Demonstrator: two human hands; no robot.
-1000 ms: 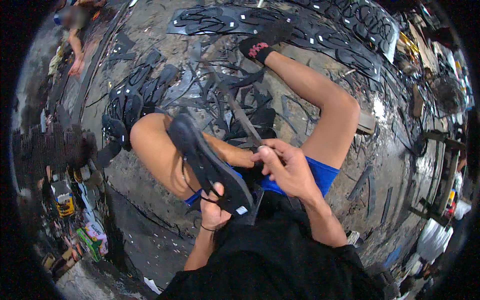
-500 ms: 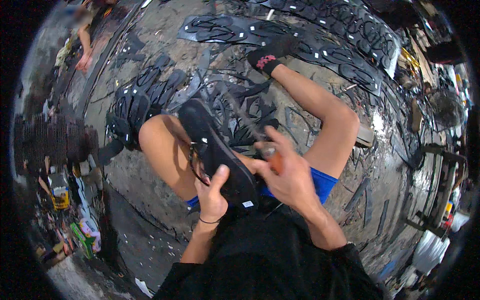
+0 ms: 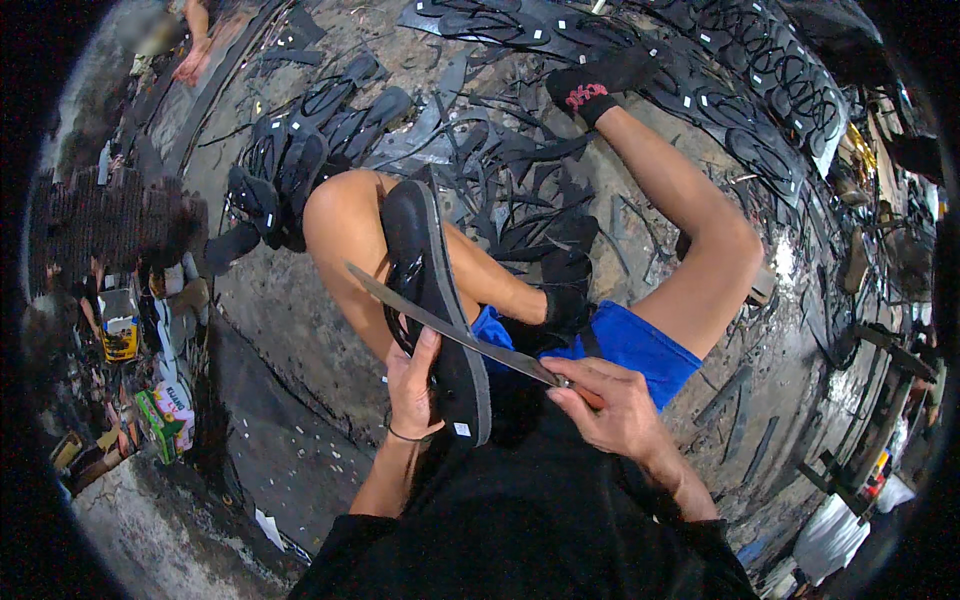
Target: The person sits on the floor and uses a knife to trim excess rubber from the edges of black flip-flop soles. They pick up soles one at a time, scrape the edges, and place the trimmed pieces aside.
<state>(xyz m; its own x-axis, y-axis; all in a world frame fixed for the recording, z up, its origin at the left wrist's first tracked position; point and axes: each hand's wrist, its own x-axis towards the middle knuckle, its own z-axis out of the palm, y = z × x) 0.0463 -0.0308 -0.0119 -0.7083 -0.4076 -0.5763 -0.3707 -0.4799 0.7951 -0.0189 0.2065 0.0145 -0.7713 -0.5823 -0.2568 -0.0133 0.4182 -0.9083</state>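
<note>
A black flip-flop [image 3: 458,378] with a small white sticker near one end stands tilted lengthwise in front of me. My left hand [image 3: 410,395] is closed on its left side, thumb along the sole and the other fingers partly hidden. My right hand [image 3: 615,412] grips the orange handle of a long knife [image 3: 505,356]. The blade slants up to the left across the flip-flop, passing by my left thumb, and its tip reaches over my left thigh. From this angle I cannot tell whether the blade's edge touches the sole.
Black rubber offcuts [image 3: 500,190] litter the floor between my legs. Stickered flip-flops [image 3: 290,150] are heaped at the left, and rows of others [image 3: 720,110] lie at the far right. Cartons [image 3: 165,415] stand at the left. Another person's arm [image 3: 195,45] shows at the far left.
The knife, blurred and pointing away before, now lies across the flip-flop with its tip to the left. The flip-flop has turned more upright in my left hand. The view has shifted slightly.
</note>
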